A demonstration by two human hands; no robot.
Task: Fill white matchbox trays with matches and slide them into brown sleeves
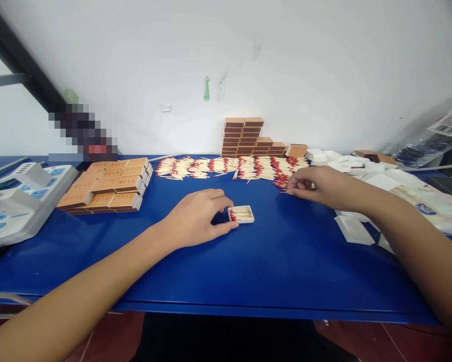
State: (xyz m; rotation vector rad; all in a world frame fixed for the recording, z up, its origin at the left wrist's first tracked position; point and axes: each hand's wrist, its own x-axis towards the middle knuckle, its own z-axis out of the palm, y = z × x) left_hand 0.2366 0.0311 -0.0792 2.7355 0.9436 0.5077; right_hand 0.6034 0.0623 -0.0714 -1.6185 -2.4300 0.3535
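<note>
On the blue table, a small white matchbox tray [247, 219] lies partly filled with red-tipped matches [242, 213]. My left hand [201, 217] grips the tray's left end between thumb and fingers. At the right end of a long row of loose matches [218, 165], my right hand [311, 184] is closed in a pinch at the red match heads. Its fingertips touch matches there, and a match seems to stick out between them. How many it holds is hidden.
Closed orange matchboxes [110, 185] are stacked at left, beside a white power strip [18, 201]. More boxes [244, 138] stand against the wall. White empty trays [354, 230] and a plastic bag [429, 203] lie at right. The table's front edge [248, 310] is near me.
</note>
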